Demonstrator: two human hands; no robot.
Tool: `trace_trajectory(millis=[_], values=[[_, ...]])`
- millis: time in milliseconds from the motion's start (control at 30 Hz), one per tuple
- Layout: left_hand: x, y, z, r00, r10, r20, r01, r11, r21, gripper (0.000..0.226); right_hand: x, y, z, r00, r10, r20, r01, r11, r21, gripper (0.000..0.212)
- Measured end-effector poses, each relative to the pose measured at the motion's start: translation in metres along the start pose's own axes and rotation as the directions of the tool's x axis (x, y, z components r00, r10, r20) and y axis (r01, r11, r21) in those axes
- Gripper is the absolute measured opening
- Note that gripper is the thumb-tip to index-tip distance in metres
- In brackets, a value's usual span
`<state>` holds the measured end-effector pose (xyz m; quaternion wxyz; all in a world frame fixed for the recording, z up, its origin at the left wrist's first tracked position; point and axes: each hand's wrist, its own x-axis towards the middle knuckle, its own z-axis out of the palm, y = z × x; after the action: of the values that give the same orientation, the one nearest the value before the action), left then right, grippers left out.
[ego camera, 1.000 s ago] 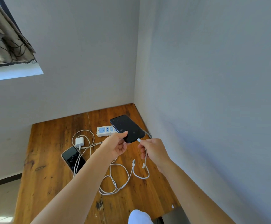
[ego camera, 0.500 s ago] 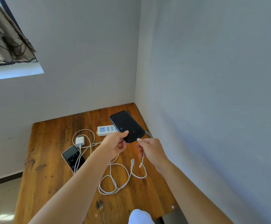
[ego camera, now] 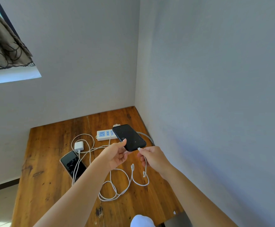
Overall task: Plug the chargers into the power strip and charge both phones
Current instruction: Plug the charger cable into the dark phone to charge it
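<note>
Gripping the black phone [ego camera: 129,137] above the table [ego camera: 48,161], the left hand [ego camera: 115,155] aims its long axis toward the right hand [ego camera: 151,157], which pinches the cable plug [ego camera: 139,149] right at the near-end port.

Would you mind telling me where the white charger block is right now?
In the head view, the white charger block lies on the wooden table, left of the power strip and just behind the phone lying flat.
</note>
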<state>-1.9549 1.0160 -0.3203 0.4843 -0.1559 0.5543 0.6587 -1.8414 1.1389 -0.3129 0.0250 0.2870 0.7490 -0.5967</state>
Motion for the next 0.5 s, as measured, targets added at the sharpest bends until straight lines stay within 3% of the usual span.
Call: trace_trajectory(millis=[500], values=[[0.0052,-0.0015,-0.0013,0.999,0.049,-0.007,-0.049,0.999,0.006,0.036,0.0039,0.0076,0.001,1.0,0.004,0.021,-0.003,1.0,-0.023,0.033]])
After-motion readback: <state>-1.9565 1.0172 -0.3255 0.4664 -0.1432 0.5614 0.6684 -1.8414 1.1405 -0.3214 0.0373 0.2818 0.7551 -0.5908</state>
